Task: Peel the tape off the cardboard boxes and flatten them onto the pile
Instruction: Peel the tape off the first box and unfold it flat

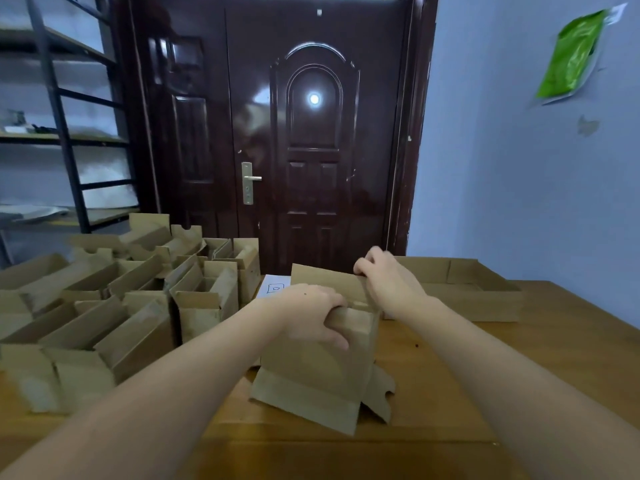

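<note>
A small brown cardboard box [322, 365] stands upright on the wooden table [485, 375], its lower flaps splayed out. My left hand [311, 315] grips the box's top near edge, thumb on the front face. My right hand [384, 278] pinches the raised far flap [322, 280] at its right corner. Any tape on the box is too hard to make out.
Several open cardboard boxes [121, 306] crowd the left half of the table. A wide shallow cardboard tray [478, 289] sits at the back right. A white sheet [273, 285] lies behind the box. A dark door and metal shelving stand beyond.
</note>
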